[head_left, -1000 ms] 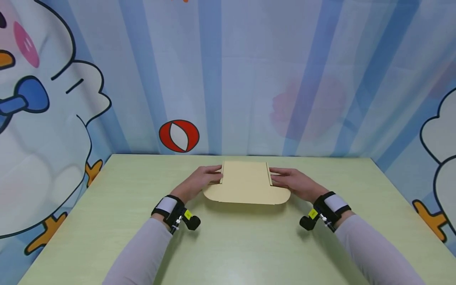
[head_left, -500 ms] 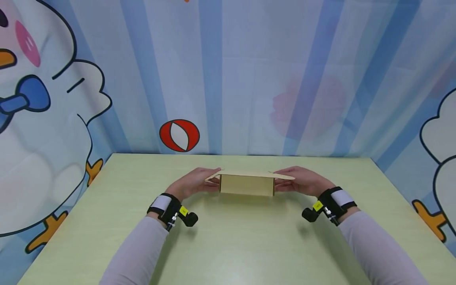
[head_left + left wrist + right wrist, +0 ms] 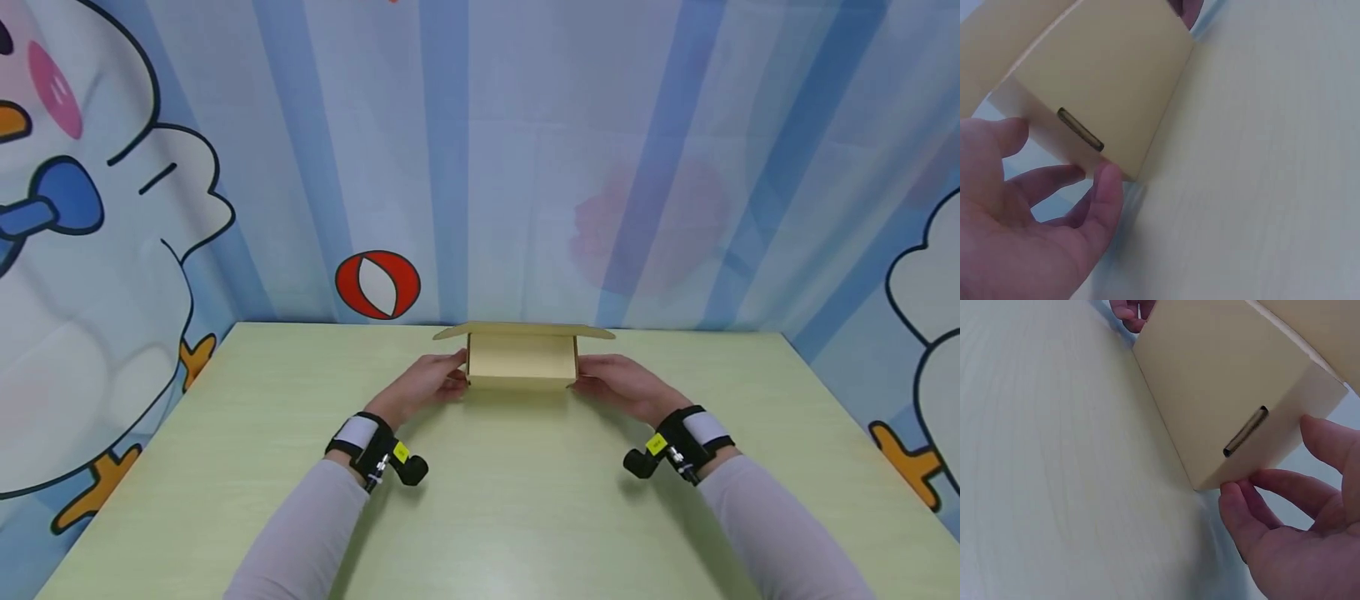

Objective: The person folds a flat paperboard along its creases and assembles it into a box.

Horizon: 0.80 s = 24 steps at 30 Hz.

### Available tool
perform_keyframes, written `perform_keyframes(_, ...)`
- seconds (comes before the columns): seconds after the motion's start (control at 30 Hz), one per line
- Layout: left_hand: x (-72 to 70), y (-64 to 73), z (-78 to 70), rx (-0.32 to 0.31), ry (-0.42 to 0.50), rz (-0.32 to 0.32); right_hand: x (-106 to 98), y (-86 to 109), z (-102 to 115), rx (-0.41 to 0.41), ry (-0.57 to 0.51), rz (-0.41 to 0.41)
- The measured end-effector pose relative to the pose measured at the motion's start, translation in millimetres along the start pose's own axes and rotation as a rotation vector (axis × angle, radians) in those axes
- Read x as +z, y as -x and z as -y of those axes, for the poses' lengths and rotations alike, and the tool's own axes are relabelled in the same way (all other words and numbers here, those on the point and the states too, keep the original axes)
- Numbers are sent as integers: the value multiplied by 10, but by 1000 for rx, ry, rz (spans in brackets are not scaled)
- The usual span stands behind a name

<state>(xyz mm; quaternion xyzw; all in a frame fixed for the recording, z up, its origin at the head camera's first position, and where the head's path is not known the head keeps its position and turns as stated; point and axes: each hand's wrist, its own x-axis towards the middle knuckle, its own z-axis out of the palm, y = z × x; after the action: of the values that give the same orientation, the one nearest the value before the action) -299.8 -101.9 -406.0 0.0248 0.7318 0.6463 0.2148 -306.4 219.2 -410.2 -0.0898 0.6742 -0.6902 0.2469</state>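
A plain tan cardboard box (image 3: 522, 358) stands toward the far side of the table, its wide flap (image 3: 525, 329) sticking out past both ends at the top. My left hand (image 3: 422, 385) holds the left end; in the left wrist view, thumb and bent fingertips meet the end wall beside a narrow slot (image 3: 1080, 129). On the opposite end, my right hand (image 3: 624, 385) grips likewise, with a matching slot (image 3: 1245, 431) near its fingers in the right wrist view. Both palms stay off the cardboard. The inside of the box is hidden.
The pale wood-grain table (image 3: 517, 500) reaches back to a blue striped cloth backdrop (image 3: 517, 167) with cartoon prints. Each wrist carries a black strap with a small camera, the left camera (image 3: 411, 469) and right camera (image 3: 640, 463) hanging inward over the table.
The box has been turned between both hands: its flap, first facing me and then seen nearly edge-on, now stands at the back top. The hands stay at the two ends.
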Motion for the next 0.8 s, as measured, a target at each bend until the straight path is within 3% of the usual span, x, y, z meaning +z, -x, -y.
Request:
perform_keyframes(0.23,80,-77,62,-5,-65,-68,82,3,-7,14,-51,-45)
perform_keyframes(0.6,124,-132,74,-46,-135,-104,197,-22,-16,34,-6,-150)
perform_keyframes(0.8,131,-124,65,-51,-142,-112,205,-17,-13,32,-25,-152)
